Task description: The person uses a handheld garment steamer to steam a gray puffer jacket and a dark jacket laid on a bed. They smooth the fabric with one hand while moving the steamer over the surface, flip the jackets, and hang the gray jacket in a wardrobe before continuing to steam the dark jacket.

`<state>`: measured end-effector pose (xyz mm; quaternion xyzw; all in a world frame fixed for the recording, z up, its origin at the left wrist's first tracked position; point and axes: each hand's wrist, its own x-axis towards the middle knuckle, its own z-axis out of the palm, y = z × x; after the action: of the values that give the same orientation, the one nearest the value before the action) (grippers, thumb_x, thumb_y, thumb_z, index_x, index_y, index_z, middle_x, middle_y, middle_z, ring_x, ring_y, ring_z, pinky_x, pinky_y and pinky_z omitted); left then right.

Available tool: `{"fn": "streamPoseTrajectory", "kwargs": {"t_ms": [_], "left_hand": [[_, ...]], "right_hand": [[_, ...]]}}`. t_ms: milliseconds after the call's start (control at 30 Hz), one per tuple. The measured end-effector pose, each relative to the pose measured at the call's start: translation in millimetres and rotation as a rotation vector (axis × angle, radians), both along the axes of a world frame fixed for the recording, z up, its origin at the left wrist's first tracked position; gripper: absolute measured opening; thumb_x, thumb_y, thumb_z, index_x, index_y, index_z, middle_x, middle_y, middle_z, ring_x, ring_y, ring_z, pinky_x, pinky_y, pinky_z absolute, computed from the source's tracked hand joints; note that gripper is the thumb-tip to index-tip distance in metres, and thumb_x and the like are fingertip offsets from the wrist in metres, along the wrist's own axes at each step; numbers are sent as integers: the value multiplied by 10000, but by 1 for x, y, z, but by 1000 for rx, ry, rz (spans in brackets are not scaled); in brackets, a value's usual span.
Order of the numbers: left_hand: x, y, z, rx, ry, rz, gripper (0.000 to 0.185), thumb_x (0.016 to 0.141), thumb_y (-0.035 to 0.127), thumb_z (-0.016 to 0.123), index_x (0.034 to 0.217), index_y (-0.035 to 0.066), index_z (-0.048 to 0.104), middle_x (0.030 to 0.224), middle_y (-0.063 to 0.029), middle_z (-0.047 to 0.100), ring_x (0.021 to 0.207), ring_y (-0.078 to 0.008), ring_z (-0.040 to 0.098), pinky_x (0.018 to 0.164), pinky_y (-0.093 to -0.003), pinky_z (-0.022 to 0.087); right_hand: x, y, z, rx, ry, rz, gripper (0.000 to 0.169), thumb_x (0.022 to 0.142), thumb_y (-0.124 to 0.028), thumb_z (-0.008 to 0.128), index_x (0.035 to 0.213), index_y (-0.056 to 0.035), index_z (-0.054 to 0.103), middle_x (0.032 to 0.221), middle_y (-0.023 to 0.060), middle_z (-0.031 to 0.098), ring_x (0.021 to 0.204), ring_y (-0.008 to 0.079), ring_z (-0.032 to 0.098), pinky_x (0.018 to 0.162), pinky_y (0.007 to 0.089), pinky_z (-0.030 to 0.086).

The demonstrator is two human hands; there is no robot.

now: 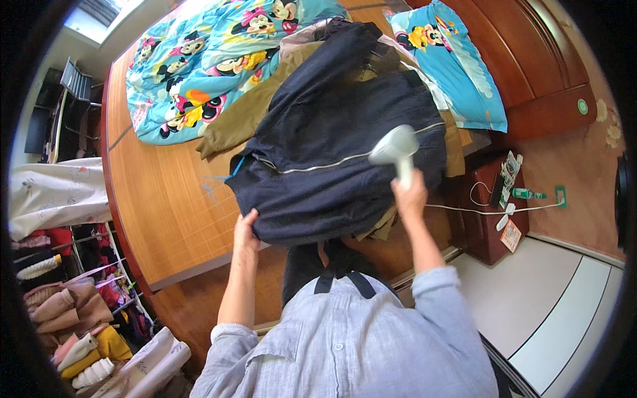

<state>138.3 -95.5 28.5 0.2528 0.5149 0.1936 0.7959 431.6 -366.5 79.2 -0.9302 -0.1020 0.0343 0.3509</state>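
Observation:
A dark navy zip jacket [328,199] lies spread in front of me, its pale zipper running across the middle. Near its collar end a blue clothes hanger [237,168] shows in part. My left hand [247,233] pinches the jacket's near left edge between thumb and fingers. Over the right part of the jacket, my right hand [411,195] grips the handle of a white handheld garment steamer [398,144]. Its head is above the zipper line; whether it touches the cloth I cannot tell. Beneath the jacket, an olive-brown garment [249,122] sticks out, one sleeve reaching left.
The garments lie on a wooden bed board [164,214]. A blue cartoon-print quilt [199,74] and a matching pillow [463,74] are behind. A white cord [477,212] crosses a reddish-brown nightstand [490,234] at right. At left stands a rack of clothes [74,303].

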Motion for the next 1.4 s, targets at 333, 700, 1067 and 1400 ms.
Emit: {"fn": "streamPoseTrajectory", "kwargs": {"t_ms": [333,700,1067,1400], "left_hand": [[31,-107,13,1344,781,-108,286,795,62,578,1063,-27,536,1091,-177,539,1035,-338,501,945,-400,367],[193,-194,-1,1658,312,-1389,703,682,96,682,1307,33,367,1296,-195,409,1187,-358,416,937,-407,404],[215,-96,32,935,-129,-1473,333,751,94,604,1082,67,617,968,-122,665,920,-258,624,796,-337,480],[165,-23,11,-109,-172,-440,364,864,226,563,1204,114,496,1139,-70,574,1016,-241,568,910,-399,450]], "right_hand": [[2,-46,14,275,77,-114,423,694,-183,730,1031,-5,548,874,139,623,787,234,594,718,352,466],[-29,-101,35,611,245,-359,360,732,-107,704,1028,6,533,743,16,535,561,71,480,478,227,395],[-56,-159,42,741,261,-680,304,724,-51,678,978,-10,517,700,26,538,536,83,500,448,221,415],[-41,-131,62,845,197,-567,300,742,-66,654,993,-43,489,733,20,529,540,82,503,458,213,434]]}}
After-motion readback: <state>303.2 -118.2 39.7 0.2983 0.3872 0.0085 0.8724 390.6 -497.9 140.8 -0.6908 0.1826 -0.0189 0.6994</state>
